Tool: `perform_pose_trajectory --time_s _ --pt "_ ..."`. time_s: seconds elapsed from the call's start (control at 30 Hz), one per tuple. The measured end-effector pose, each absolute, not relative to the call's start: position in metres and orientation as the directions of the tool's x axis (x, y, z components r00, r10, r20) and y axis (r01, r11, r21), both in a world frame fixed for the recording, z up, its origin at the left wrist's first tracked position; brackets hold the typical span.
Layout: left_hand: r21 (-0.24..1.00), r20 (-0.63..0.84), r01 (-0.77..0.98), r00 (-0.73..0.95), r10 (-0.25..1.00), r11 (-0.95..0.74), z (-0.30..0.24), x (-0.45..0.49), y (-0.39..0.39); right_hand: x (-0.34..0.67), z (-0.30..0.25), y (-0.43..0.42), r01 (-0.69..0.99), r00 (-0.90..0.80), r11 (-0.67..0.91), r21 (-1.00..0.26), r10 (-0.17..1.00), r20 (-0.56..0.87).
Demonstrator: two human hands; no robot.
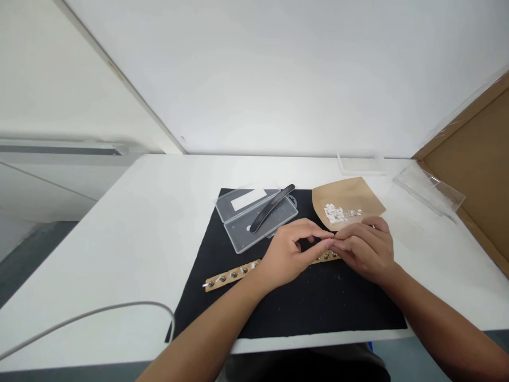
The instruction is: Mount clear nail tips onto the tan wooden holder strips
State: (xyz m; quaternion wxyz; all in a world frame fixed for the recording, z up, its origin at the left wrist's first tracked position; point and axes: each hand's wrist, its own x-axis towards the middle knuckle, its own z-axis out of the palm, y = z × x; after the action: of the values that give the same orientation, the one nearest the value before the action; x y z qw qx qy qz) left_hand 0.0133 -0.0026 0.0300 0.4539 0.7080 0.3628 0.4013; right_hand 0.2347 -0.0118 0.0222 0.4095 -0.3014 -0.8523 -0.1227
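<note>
My left hand (292, 249) and my right hand (366, 249) meet fingertip to fingertip over the black mat (302, 313). Both are closed in a pinch, and whatever lies between the fingertips is too small or hidden to name. Beneath them runs a tan strip (228, 283) with a row of small metal pieces on it; my left hand and forearm cover its middle. Just beyond the fingers, small white pieces (334, 213) lie heaped on a sheet of brown paper (350, 192).
A hinged clear plastic case (238, 239) lies opened on the mat, with a dark curved nail file (272, 208) across it. Clear plastic trays (429, 188) stand at the back right, beside a cardboard panel (477, 170). A grey cable (119, 305) crosses the table at the left.
</note>
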Motion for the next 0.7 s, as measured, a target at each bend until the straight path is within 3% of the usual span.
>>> perform_pose_trajectory --time_s 0.27,0.5,0.7 --pt "0.993 -0.008 -0.113 0.296 0.955 0.043 0.0209 0.0168 -0.0038 0.2355 0.0249 -0.0114 0.589 -0.555 0.807 0.033 0.374 0.743" --pt "0.998 -0.028 -0.048 0.316 0.948 0.046 0.0224 0.0154 -0.004 0.2356 0.0237 -0.0103 0.583 -0.528 0.812 -0.031 0.407 0.745" --pt "0.997 -0.073 0.013 0.333 0.94 0.073 0.0269 0.0155 -0.005 0.2352 0.0159 -0.007 0.594 -0.456 0.784 -0.18 0.513 0.727"
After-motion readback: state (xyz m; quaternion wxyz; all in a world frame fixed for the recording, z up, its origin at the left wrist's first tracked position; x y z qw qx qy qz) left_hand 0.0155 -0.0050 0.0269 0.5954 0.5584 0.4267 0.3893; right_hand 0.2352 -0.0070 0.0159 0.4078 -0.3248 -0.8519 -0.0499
